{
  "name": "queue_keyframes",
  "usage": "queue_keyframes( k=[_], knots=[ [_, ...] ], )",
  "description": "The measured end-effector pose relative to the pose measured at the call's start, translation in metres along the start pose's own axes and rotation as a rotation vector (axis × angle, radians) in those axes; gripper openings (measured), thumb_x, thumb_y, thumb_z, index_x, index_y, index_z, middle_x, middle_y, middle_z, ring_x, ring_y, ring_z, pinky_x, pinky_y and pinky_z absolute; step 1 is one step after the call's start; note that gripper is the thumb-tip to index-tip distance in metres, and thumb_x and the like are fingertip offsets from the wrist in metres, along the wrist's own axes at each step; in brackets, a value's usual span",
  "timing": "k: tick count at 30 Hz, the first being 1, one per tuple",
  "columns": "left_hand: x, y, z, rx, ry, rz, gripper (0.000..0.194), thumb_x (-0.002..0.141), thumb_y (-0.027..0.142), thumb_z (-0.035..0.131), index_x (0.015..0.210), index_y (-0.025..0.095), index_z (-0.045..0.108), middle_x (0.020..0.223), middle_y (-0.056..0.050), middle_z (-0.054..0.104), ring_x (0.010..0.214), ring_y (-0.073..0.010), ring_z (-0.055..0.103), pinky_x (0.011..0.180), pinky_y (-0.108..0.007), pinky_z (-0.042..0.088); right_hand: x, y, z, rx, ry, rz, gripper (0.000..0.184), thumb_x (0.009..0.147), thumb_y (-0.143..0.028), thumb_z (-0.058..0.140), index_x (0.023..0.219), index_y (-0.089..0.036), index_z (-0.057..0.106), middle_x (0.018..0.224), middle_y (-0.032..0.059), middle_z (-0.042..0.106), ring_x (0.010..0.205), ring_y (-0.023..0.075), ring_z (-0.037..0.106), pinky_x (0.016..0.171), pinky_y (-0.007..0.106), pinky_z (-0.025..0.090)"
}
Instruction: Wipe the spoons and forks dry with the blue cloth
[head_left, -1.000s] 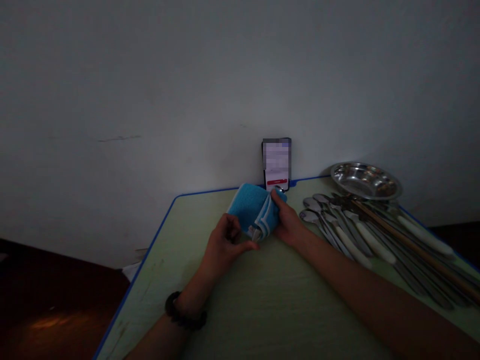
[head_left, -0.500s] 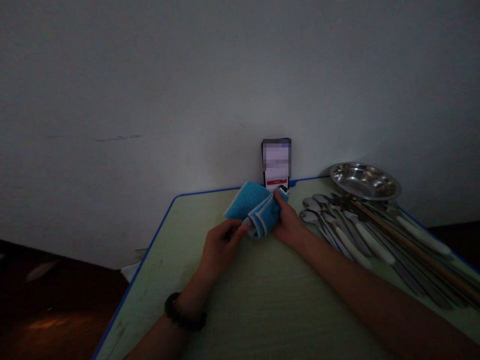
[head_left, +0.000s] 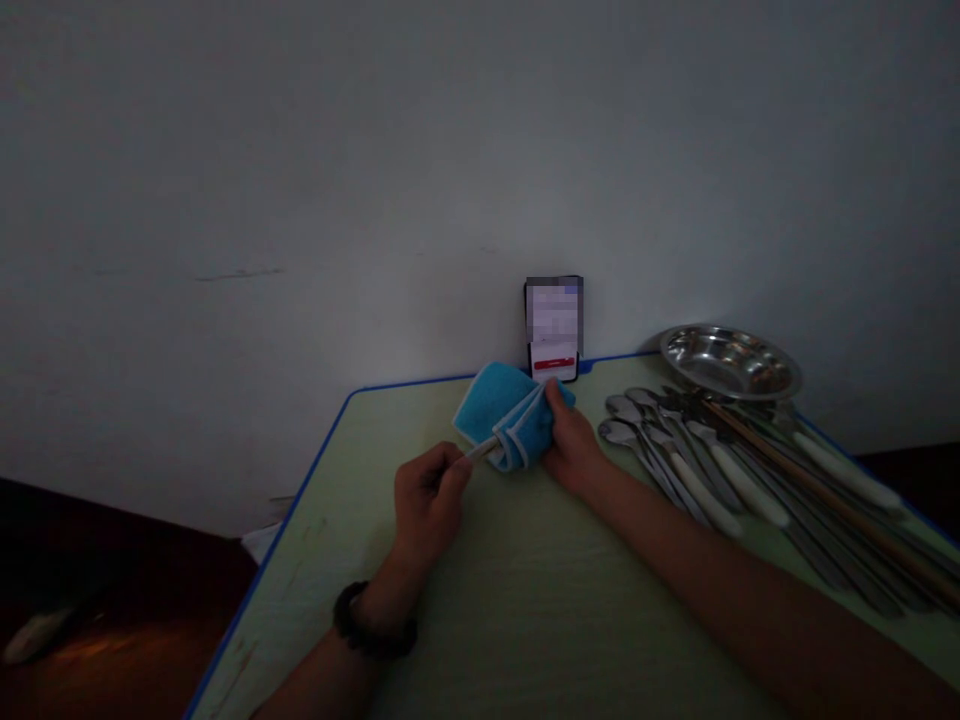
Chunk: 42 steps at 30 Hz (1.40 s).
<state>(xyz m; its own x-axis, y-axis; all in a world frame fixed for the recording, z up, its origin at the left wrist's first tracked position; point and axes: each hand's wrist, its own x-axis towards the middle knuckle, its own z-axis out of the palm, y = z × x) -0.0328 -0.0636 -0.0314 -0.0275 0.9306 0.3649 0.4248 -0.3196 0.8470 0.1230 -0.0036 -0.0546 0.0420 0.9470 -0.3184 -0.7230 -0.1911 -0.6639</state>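
Observation:
My left hand (head_left: 431, 500), a dark beaded bracelet on its wrist, is closed on the end of a slim metal cutlery handle (head_left: 482, 450). The handle runs up to the right into a folded blue cloth (head_left: 495, 395) with pale edging. The cloth hides the utensil's other end, so I cannot tell its kind now. My right hand (head_left: 574, 440) grips the cloth from the right, thumb on top, wrapped around the utensil. Both hands are held over the pale green table, just in front of a phone (head_left: 555, 330).
The phone leans upright against the wall (head_left: 300, 180). On the right lie several spoons (head_left: 619, 432), white-handled cutlery (head_left: 739, 485) and chopsticks (head_left: 825, 490), beside a steel bowl (head_left: 731, 362). Blue trim edges the table (head_left: 360, 600). Someone's foot (head_left: 37, 635) shows on the floor at left.
My left hand has moved down and left, away from the cloth, and more of the handle shows. The shiny tip by my right thumb is no longer visible. At left, the foot has shifted.

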Motion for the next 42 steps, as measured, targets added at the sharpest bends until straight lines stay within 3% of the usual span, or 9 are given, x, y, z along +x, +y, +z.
queue_keyframes(
  k=[11,19,23,25,28,31,37,40,42],
  knots=[
    [0.005,-0.002,0.000,-0.049,-0.111,-0.028,0.027,0.079,0.028,0.047,0.053,0.017,0.045,0.048,0.005,0.037,0.046,-0.0091,0.034,0.045,-0.021,0.027,0.001,-0.002,-0.002,-0.025,-0.049,0.010,0.024,0.072,-0.040,0.063,0.086,-0.021,0.061,0.081,0.0020,0.069,0.082,0.0188,0.065,0.079,0.037,0.051],
    [0.004,0.003,0.005,0.056,-0.340,-0.014,0.025,0.080,0.034,0.052,0.069,0.014,0.062,0.057,0.002,0.051,0.052,-0.0106,0.044,0.049,-0.021,0.032,-0.002,-0.008,0.001,0.039,-0.084,0.092,0.027,0.073,-0.038,0.062,0.091,-0.018,0.059,0.085,0.0037,0.069,0.084,0.0195,0.064,0.080,0.036,0.050],
    [0.005,0.001,0.007,0.037,-0.324,-0.041,0.020,0.076,0.034,0.057,0.071,0.015,0.062,0.056,0.003,0.050,0.051,-0.0102,0.044,0.049,-0.021,0.032,-0.003,-0.007,0.001,0.047,-0.093,0.077,0.025,0.073,-0.039,0.062,0.089,-0.019,0.059,0.083,0.0026,0.069,0.083,0.0188,0.063,0.080,0.036,0.049],
    [0.007,0.000,0.007,-0.026,-0.201,-0.049,0.017,0.074,0.034,0.059,0.071,0.016,0.058,0.054,0.005,0.047,0.050,-0.0098,0.041,0.048,-0.020,0.032,-0.004,-0.006,0.001,0.006,-0.079,0.065,0.024,0.073,-0.040,0.062,0.085,-0.020,0.059,0.076,0.0012,0.068,0.079,0.0183,0.063,0.078,0.035,0.048],
    [0.010,-0.002,0.004,-0.082,0.052,-0.052,0.020,0.079,0.037,0.051,0.073,0.018,0.050,0.058,0.005,0.043,0.052,-0.0104,0.040,0.050,-0.020,0.033,-0.009,-0.006,0.000,-0.191,-0.168,0.057,0.026,0.071,-0.046,0.061,0.073,-0.020,0.058,0.063,-0.0024,0.063,0.064,0.0157,0.060,0.071,0.033,0.048],
    [0.013,-0.005,0.001,-0.080,0.145,-0.050,0.020,0.083,0.038,0.045,0.080,0.019,0.049,0.067,0.003,0.046,0.060,-0.0117,0.044,0.056,-0.021,0.036,-0.014,-0.007,-0.003,-0.426,-0.330,0.061,0.028,0.068,-0.046,0.064,0.063,-0.020,0.056,0.053,-0.0055,0.055,0.050,0.0109,0.051,0.057,0.026,0.043],
    [0.016,-0.006,-0.001,-0.015,0.014,-0.023,0.024,0.085,0.035,0.046,0.094,0.017,0.059,0.078,-0.001,0.058,0.070,-0.0145,0.051,0.063,-0.024,0.038,-0.023,-0.016,0.000,-1.044,-0.655,-0.111,0.038,0.075,-0.048,0.054,0.052,-0.018,0.049,0.048,-0.0057,0.042,0.046,0.0080,0.039,0.045,0.021,0.030],
    [0.016,-0.007,0.000,0.030,-0.038,0.015,0.023,0.084,0.035,0.048,0.085,0.017,0.063,0.075,-0.001,0.058,0.069,-0.0144,0.052,0.063,-0.024,0.039,-0.025,-0.019,0.003,-1.211,-0.798,-0.162,0.038,0.078,-0.046,0.050,0.052,-0.018,0.047,0.050,-0.0053,0.042,0.048,0.0080,0.040,0.047,0.020,0.031],
    [0.016,-0.007,0.001,0.080,-0.048,0.051,0.022,0.082,0.033,0.051,0.072,0.017,0.063,0.066,0.001,0.053,0.063,-0.0128,0.050,0.059,-0.023,0.038,-0.025,-0.019,0.004,-1.255,-0.824,-0.179,0.037,0.079,-0.045,0.048,0.054,-0.018,0.047,0.051,-0.0053,0.042,0.048,0.0078,0.040,0.048,0.020,0.031]
  ],
)
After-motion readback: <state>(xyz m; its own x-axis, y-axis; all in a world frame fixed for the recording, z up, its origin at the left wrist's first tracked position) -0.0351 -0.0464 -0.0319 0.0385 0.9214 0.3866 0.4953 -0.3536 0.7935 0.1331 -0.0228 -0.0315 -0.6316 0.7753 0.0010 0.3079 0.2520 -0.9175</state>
